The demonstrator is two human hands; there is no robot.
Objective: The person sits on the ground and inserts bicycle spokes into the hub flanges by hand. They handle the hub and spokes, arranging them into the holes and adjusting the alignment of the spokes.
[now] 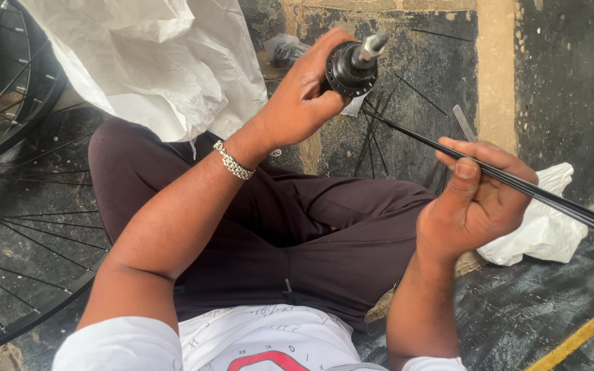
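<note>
Left hand [304, 99], raised at far centre, clamps the black wheel hub [352, 67]; right hand [472, 199], nearer right, pinches a bundle of black spokes [551, 196] angled toward the hub.

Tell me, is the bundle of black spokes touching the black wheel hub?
Cannot tell. In the head view the spokes end just under the hub in the left hand, and the dark floor behind hides any gap.

One black wheel hub [352, 66], one bundle of black spokes [517, 182], two spoked wheel rims [8, 137], two white plastic bags [166, 62], one metal bracelet [233, 161], two hands [304, 96].
</note>
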